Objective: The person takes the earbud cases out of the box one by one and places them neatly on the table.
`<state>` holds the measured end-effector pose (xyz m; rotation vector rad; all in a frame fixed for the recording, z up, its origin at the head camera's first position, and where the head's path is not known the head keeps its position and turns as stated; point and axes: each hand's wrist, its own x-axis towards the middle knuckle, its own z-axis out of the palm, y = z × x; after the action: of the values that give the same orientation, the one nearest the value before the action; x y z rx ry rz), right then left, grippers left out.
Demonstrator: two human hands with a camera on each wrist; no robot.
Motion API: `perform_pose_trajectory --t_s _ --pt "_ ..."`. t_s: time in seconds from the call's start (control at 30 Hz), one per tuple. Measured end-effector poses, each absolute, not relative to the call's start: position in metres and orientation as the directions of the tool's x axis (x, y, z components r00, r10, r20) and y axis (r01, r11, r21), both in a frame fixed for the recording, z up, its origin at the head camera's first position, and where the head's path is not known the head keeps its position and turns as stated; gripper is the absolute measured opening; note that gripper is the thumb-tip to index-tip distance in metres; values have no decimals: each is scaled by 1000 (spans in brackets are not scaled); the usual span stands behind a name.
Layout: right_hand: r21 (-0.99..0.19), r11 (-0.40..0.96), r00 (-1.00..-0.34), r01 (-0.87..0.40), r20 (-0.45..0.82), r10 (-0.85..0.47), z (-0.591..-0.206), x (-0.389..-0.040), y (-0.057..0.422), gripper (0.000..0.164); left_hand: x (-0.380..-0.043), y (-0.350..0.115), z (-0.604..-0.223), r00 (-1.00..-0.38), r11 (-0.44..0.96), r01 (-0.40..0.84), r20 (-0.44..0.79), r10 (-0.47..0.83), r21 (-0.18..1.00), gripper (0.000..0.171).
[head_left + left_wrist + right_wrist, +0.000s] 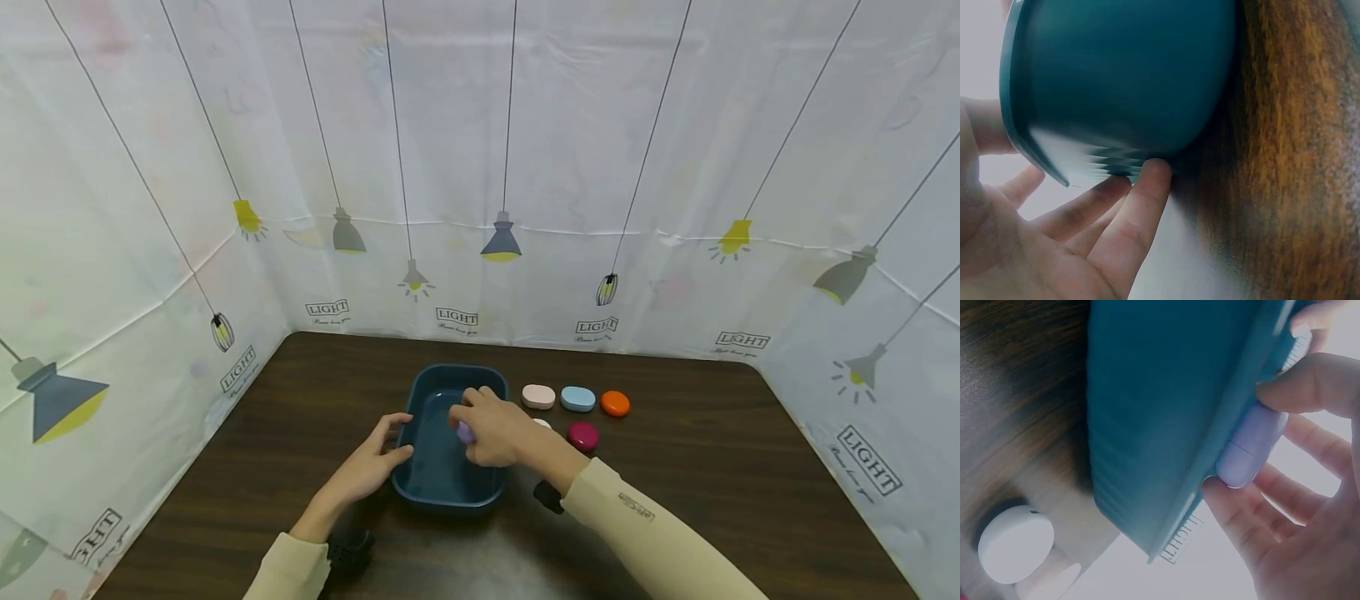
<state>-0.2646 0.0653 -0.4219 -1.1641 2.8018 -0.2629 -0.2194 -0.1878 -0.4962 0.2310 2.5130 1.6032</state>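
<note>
A deep teal-blue rectangular bin [442, 475] stands on the table. My left hand [369, 460] is at its left side, fingers and thumb spread, fingertips touching the outer wall in the left wrist view. Over the bin's right part, my right hand [492, 429] pinches a small smooth purple oval case [1250, 444] between thumb and fingers. A seam line crosses the case. In the head view the fingers hide most of this purple case. Just right of the bin, a white rounded case [1016, 544] lies on the table, mostly covered by my right hand in the head view.
Right of the bin lie a pale pink case [538, 397], a light blue case [578, 399], an orange case [615, 404] and a magenta case [582, 436]. The dark wooden table [712, 475] meets a white lamp-printed curtain [555, 283] at the back and sides.
</note>
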Motion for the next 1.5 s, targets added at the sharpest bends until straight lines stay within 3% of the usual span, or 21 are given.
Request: perform_pose_trajectory --t_s 0.67,1.13,1.5 --pt "-321 723 -791 -611 243 -561 -397 -241 115 32 -219 -190 -499 -974 441 62 -42 223 895 52" --pt "-255 754 -780 -605 379 -498 -403 -236 149 29 -217 -189 -497 -974 423 80 -21 228 902 51" --pt "-231 811 -809 -538 410 -420 -420 -254 190 34 -216 -189 -494 -972 420 83 -19 234 904 50"
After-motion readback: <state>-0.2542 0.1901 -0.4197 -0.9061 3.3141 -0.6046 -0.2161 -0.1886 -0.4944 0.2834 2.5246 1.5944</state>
